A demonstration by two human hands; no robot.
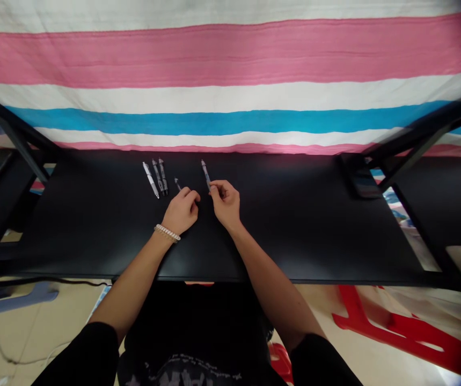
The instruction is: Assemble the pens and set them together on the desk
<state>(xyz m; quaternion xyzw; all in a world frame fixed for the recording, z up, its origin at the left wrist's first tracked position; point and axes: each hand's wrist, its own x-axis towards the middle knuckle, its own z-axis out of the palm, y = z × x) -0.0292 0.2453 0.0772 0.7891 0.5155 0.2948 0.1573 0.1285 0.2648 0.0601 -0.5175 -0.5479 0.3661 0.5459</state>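
My right hand (226, 203) is closed around the near end of a pen (205, 173), whose other end points away from me over the black table (302, 225). To its left, my left hand (182, 208) has its fingers curled down by the table. The far tip of a second pen (177, 184) sticks out beyond these fingers, and the rest of it is hidden under the hand. Further left lie a white pen (151, 180) and two dark-and-clear pens (158, 176), side by side and slightly slanted.
A striped cloth (230, 99) hangs along the table's back edge. Black metal frame bars (419, 136) stand at both sides. A dark flat object (359, 176) rests at the right back. A red plastic stool (399, 329) is on the floor at the right.
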